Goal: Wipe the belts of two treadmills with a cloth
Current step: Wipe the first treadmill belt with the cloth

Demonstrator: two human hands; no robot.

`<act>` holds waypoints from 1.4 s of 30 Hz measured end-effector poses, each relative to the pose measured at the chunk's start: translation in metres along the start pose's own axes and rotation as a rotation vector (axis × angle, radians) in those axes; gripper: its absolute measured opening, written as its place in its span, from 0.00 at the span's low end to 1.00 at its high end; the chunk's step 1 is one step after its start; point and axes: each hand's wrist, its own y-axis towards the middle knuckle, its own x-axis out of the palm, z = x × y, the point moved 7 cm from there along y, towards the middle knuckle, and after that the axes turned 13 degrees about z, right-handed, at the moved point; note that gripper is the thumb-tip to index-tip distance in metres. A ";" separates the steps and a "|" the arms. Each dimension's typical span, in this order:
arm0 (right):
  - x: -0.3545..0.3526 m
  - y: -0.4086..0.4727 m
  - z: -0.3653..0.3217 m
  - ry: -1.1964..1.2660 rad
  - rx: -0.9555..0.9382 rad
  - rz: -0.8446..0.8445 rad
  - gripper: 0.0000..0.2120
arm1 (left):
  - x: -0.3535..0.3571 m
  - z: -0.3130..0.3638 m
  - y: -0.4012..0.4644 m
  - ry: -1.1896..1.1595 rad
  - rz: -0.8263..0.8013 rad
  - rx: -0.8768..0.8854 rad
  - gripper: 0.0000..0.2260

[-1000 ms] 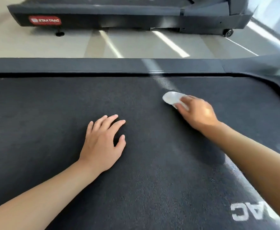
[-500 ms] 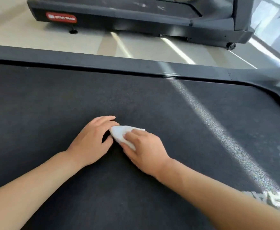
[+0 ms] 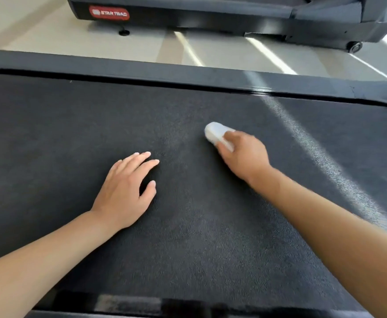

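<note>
Your right hand (image 3: pixel 245 154) pinches a small white folded cloth (image 3: pixel 215 133) against the dark textured treadmill belt (image 3: pixel 199 226), near its middle. Your left hand (image 3: pixel 124 191) lies flat beside it, fingers slightly spread. The second black treadmill (image 3: pixel 233 17) behind shows a red "STAR TRAC" label (image 3: pixel 109 12).

Half a second ago the right hand (image 3: pixel 243 154) and the cloth (image 3: pixel 217 134) sat directly against the left hand (image 3: pixel 124 191) — now they are well apart, with bare belt (image 3: pixel 50 134) between them. The right hand has carried the cloth to the right and toward the far side rail (image 3: pixel 142 71), close to its position one second ago. The view has shifted as well — the second treadmill (image 3: pixel 210 14) and its red label (image 3: pixel 109 12) appear further right.
</note>
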 end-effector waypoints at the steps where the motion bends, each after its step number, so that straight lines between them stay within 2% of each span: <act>1: -0.001 -0.025 -0.027 0.043 -0.109 -0.031 0.14 | 0.000 0.000 0.000 -0.002 0.001 -0.001 0.27; 4: -0.013 -0.116 -0.105 0.289 -0.437 -0.174 0.12 | 0.001 0.000 0.002 0.000 0.012 0.013 0.27; 6: -0.018 -0.171 -0.139 0.348 -0.671 -0.284 0.13 | 0.000 0.000 0.002 0.000 0.026 0.024 0.26; 9: -0.019 -0.187 -0.143 0.325 -0.799 -0.315 0.15 | 0.001 0.001 0.002 0.020 0.017 0.029 0.25; 11: -0.021 -0.155 -0.122 0.373 -0.709 -0.252 0.13 | 0.003 0.003 0.002 0.039 -0.007 0.037 0.26; 13: -0.023 -0.096 -0.072 0.333 -0.475 -0.118 0.11 | 0.005 0.008 0.001 0.042 -0.036 0.057 0.26; 15: -0.027 -0.033 0.002 0.123 -0.201 0.000 0.15 | 0.008 0.018 -0.001 0.024 -0.060 0.078 0.27; 16: -0.031 -0.011 0.042 0.002 -0.053 0.012 0.17 | 0.010 0.023 -0.001 0.018 -0.068 0.089 0.27; 18: -0.041 0.007 0.100 -0.091 0.161 0.019 0.19 | 0.017 0.036 -0.001 0.012 -0.077 0.108 0.27; 20: -0.048 -0.009 0.106 -0.091 0.143 0.009 0.18 | 0.025 0.054 0.004 -0.002 -0.085 0.138 0.27; 23: -0.061 -0.079 0.074 0.052 -0.087 -0.035 0.13 | 0.044 0.095 0.012 -0.037 -0.103 0.229 0.27; 26: -0.082 -0.158 0.051 0.214 -0.302 -0.186 0.13 | 0.069 0.145 0.014 -0.059 -0.132 0.358 0.26; 29: -0.102 -0.188 0.071 0.227 -0.420 -0.201 0.14 | 0.093 0.194 0.018 -0.079 -0.152 0.465 0.25; 32: -0.115 -0.160 0.144 0.143 -0.283 -0.068 0.14 | 0.112 0.231 0.028 -0.091 -0.167 0.507 0.25; 37: -0.158 -0.087 0.344 -0.230 0.384 0.211 0.18 | 0.133 0.268 0.048 -0.104 -0.181 0.525 0.25; 39: -0.163 -0.076 0.370 -0.309 0.530 0.257 0.19 | 0.138 0.279 0.056 -0.112 -0.177 0.515 0.25; 41: -0.152 -0.070 0.349 -0.323 0.507 0.254 0.19 | 0.143 0.286 0.063 -0.127 -0.170 0.484 0.25; 42: -0.142 -0.068 0.328 -0.290 0.439 0.247 0.19 | 0.143 0.287 0.065 -0.135 -0.158 0.461 0.25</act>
